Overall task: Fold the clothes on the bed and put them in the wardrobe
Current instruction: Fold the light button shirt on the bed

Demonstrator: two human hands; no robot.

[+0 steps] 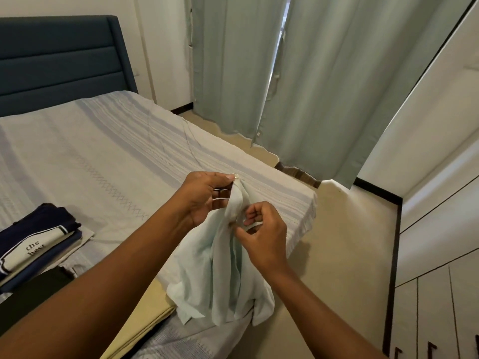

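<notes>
The pale green shirt is held up in the air over the near corner of the bed, its lower folds bunched on the bed edge. The left hand pinches the upper edge of the front opening just beside a small button, and the right hand pinches the same edge a little lower down, thumb and fingers closed on the cloth. The fabric looks thin, light and limp: it drapes in soft vertical pleats, holds no shape of its own and would likely slide or crumple if gripped in a fistful. Judging by that, the buttoned edge, the collar or the shoulder seams are the firmest places to take hold. Its long axis runs nearly upright, top towards the left hand, hem hanging down towards the person. A stack of folded clothes lies on the bed well to the left, and the wardrobe stands along the right
</notes>
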